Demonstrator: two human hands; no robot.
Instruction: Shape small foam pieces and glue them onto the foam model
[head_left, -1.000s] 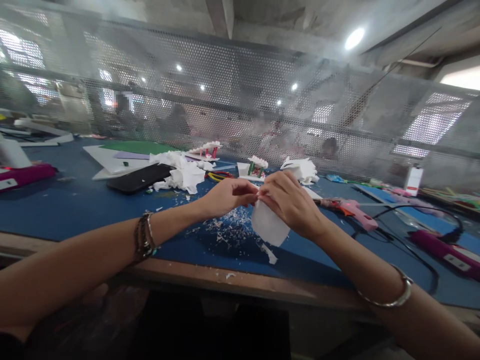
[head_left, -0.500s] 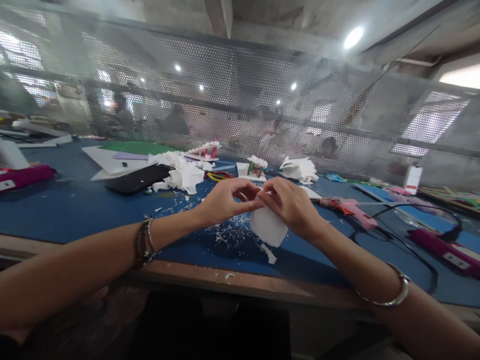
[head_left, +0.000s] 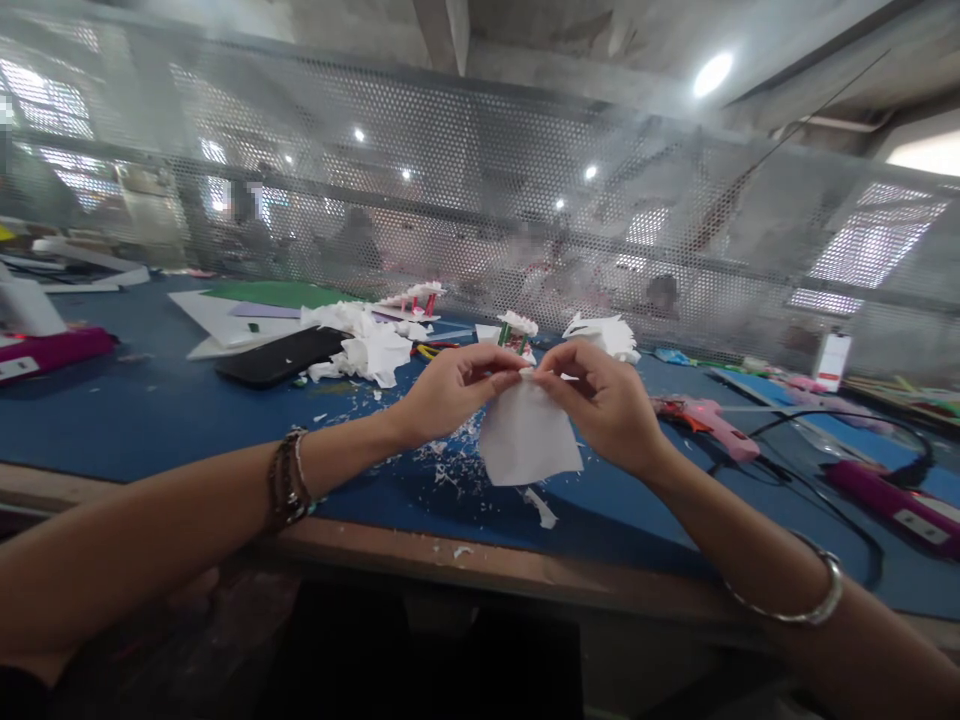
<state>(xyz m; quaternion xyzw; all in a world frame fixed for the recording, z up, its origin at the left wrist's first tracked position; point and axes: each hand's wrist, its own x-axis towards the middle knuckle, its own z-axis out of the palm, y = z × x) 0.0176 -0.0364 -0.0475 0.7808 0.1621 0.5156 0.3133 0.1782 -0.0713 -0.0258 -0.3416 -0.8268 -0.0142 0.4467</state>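
Observation:
Between both hands a piece of white paper (head_left: 531,440) hangs down over the table, its top edge pinched. My left hand (head_left: 461,390) is closed, thumb and fingertips on the top edge. Just to its right, my right hand (head_left: 604,400) is closed on the same edge, fingertips a short gap away. Below the sheet, small white scraps (head_left: 450,455) lie scattered on the blue tabletop (head_left: 187,420). Behind the hands stands a small model (head_left: 517,330) with a white top and green posts.
A black phone (head_left: 281,358) and crumpled white paper (head_left: 371,350) lie left of the hands. On the right are a pink glue gun (head_left: 716,425) with a black cord and a purple tool (head_left: 892,505). A perforated metal screen (head_left: 465,200) runs along the back.
The white paper has turned and now spreads wider, facing me. My hands have drawn slightly apart along its top edge, the right one shifting a little to the right.

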